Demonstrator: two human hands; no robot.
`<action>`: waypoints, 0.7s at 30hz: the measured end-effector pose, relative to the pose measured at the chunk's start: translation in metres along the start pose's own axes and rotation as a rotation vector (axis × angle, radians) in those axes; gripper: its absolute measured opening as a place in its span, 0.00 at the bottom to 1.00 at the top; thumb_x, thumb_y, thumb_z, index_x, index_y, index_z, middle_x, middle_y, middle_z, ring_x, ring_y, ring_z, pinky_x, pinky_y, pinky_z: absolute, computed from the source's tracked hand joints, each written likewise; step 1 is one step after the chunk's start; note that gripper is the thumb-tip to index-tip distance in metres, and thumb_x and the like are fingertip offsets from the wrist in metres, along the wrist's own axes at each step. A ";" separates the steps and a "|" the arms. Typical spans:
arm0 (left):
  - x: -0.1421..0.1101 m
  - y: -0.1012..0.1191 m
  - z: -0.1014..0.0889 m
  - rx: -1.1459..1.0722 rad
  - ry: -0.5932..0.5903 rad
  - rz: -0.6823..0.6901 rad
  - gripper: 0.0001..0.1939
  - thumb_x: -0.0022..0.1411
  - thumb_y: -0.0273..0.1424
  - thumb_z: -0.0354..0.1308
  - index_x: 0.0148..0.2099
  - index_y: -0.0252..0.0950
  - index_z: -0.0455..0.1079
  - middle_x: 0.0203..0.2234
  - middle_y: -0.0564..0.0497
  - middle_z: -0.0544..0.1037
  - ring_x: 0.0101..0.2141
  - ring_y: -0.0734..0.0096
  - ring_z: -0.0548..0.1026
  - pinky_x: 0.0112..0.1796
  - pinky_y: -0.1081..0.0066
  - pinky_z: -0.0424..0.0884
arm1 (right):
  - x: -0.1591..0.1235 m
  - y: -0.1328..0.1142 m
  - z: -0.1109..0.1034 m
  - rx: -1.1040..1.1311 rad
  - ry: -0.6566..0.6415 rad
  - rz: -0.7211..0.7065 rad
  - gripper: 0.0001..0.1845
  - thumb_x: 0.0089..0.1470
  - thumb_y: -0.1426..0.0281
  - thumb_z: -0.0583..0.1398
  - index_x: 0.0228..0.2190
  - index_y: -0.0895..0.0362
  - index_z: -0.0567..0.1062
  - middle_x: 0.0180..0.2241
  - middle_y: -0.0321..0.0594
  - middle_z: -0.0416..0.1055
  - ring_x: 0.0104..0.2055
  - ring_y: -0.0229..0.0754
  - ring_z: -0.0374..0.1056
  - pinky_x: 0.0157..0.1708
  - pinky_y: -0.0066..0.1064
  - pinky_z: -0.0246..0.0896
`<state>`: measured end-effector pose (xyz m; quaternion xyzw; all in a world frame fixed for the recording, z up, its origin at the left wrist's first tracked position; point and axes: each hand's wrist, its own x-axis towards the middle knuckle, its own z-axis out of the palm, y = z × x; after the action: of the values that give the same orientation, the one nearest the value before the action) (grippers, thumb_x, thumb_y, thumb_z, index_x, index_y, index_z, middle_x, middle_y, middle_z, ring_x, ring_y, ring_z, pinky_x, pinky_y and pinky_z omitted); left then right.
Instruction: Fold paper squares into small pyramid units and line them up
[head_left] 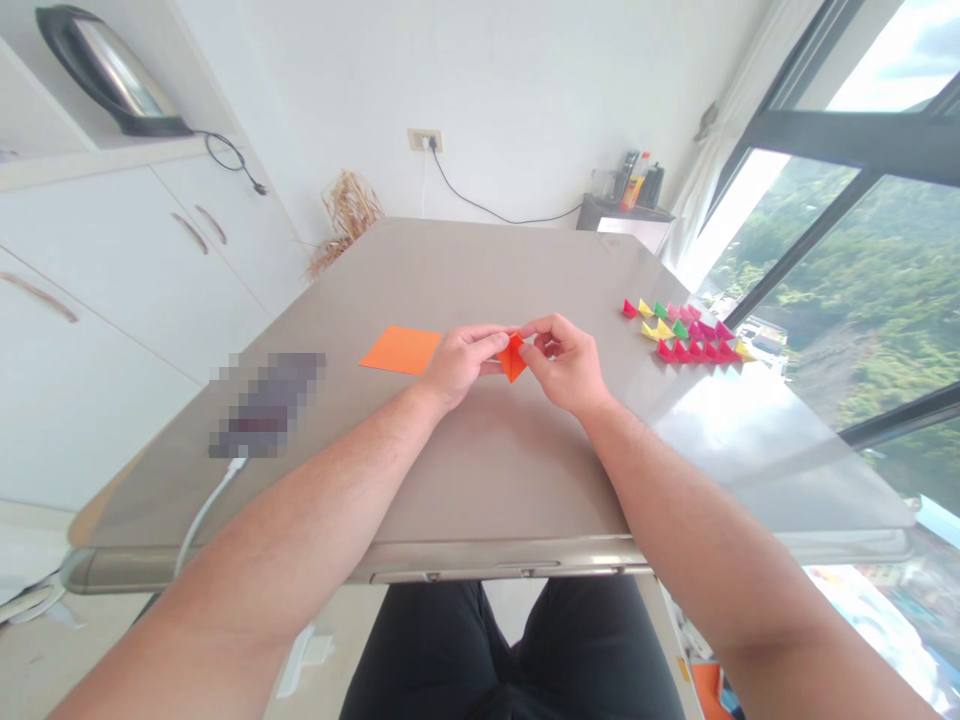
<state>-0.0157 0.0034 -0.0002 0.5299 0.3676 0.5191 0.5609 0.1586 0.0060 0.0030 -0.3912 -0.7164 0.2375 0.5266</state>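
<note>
A small folded piece of orange paper point(513, 360), its lower end pointed, is held just above the table between both hands. My left hand point(466, 358) pinches its left side, thumb on the near face and fingers behind. On the right edge, my right hand point(561, 358) grips it between thumb and index finger, with the other fingers curled. Part of the paper is hidden by my fingertips. Beside my left hand lies flat orange paper point(401, 350), its right end covered by that hand.
Several small folded paper boats point(694, 351) in red, yellow, green and pink stand in rows at the right of the grey table point(480, 470). A blurred-out dark device point(266, 408) with a white cable point(204, 510) lies at the left. A window point(825, 250) borders the right side.
</note>
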 end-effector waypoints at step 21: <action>0.000 0.000 0.000 0.023 -0.048 -0.025 0.16 0.57 0.42 0.67 0.43 0.38 0.83 0.41 0.43 0.84 0.44 0.55 0.80 0.44 0.58 0.77 | 0.000 0.002 0.000 0.012 -0.037 -0.033 0.04 0.50 0.70 0.61 0.31 0.52 0.75 0.23 0.30 0.66 0.24 0.36 0.61 0.28 0.32 0.59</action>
<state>-0.0160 0.0030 -0.0001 0.5438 0.3667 0.4949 0.5699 0.1589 0.0070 0.0009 -0.3718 -0.7308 0.2405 0.5195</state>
